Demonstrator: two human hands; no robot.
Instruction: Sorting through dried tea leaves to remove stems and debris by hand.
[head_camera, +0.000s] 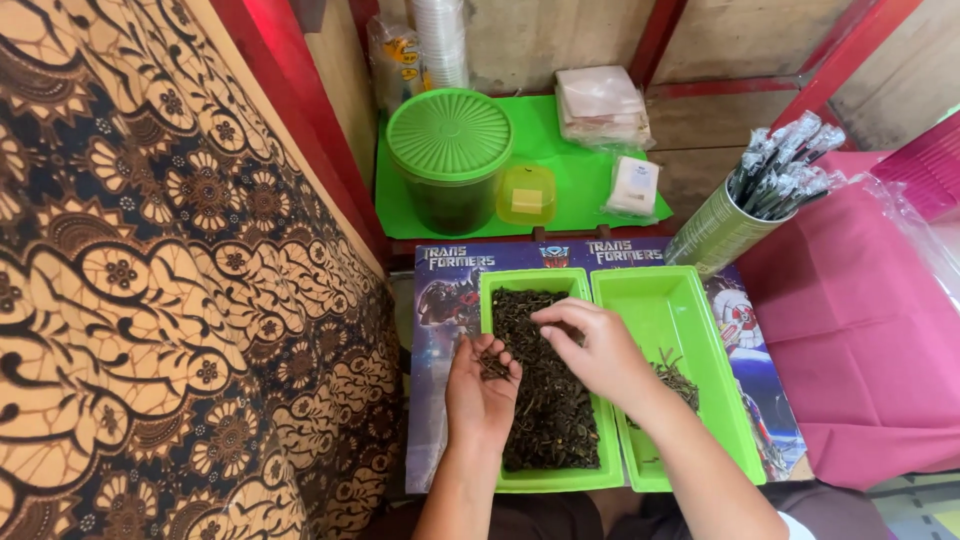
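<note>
Two bright green rectangular trays lie side by side on a printed mat. The left tray (492, 300) is heaped with dark dried leaves (548, 410). The right tray (690, 330) is mostly bare, with a small pile of dry stems (682, 382). My left hand (480, 395) rests palm up over the left tray's edge, cupping a pinch of leaves. My right hand (595, 345) hovers over the leaf heap, fingers curled down and pinching into the leaves.
A round green lidded tub (450, 150), a small yellow-green box (526, 193) and white packets (632, 185) stand on a green mat behind. A tin of wrapped straws (745, 205) stands right, beside a pink cloth (860, 330). Brown patterned fabric (150, 300) fills the left.
</note>
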